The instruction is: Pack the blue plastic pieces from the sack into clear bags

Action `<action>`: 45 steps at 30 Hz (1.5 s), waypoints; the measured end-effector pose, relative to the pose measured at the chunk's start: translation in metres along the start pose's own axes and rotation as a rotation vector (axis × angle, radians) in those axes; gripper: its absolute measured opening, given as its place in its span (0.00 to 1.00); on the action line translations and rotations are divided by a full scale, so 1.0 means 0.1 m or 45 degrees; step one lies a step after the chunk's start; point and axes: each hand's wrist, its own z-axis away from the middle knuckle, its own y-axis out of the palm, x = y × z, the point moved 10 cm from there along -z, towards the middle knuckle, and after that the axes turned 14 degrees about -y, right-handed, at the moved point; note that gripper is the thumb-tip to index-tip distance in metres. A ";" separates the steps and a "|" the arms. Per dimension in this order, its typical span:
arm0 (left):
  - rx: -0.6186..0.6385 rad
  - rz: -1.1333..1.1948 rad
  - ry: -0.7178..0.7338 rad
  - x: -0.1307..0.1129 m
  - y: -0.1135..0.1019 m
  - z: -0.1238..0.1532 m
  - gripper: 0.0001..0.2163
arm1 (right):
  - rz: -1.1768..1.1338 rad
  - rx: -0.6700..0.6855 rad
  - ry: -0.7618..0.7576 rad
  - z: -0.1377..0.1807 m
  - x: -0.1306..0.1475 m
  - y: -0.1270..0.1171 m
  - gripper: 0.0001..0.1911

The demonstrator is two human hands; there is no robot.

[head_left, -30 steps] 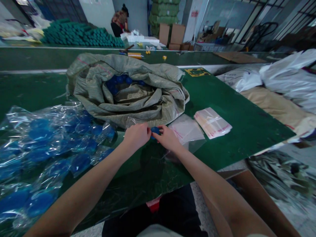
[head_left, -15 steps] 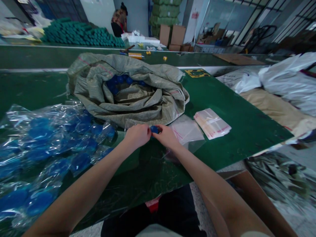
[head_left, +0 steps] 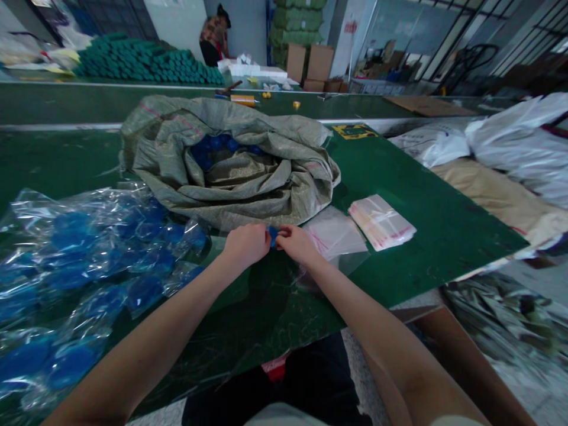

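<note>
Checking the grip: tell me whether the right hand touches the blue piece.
Touching. In the head view the right hand pinches the blue piece, no gap showing.

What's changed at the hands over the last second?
The right hand has edged left toward the left hand, so the blue piece pinched between them shows less. Both hands still grip it. The sack, the filled bags and the stack of empty bags stayed put.

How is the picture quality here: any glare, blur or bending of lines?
Head view: glare glints on the clear bags at left; the table edges bend, wide-angle distortion; left hand, right hand and the blue piece between them look sharp; the lower right corner is smeared.
</note>
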 end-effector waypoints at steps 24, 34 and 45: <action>0.021 -0.070 0.067 0.02 -0.04 0.03 0.19 | 0.343 0.144 0.001 -0.27 0.06 0.10 0.10; -0.074 0.105 -0.074 0.15 -0.18 -0.03 0.19 | 0.712 -0.093 -0.147 -0.23 0.56 -0.10 0.14; -0.014 0.617 -0.147 0.61 -0.77 -0.11 0.18 | 0.874 0.142 -0.436 -0.45 1.65 -0.38 0.13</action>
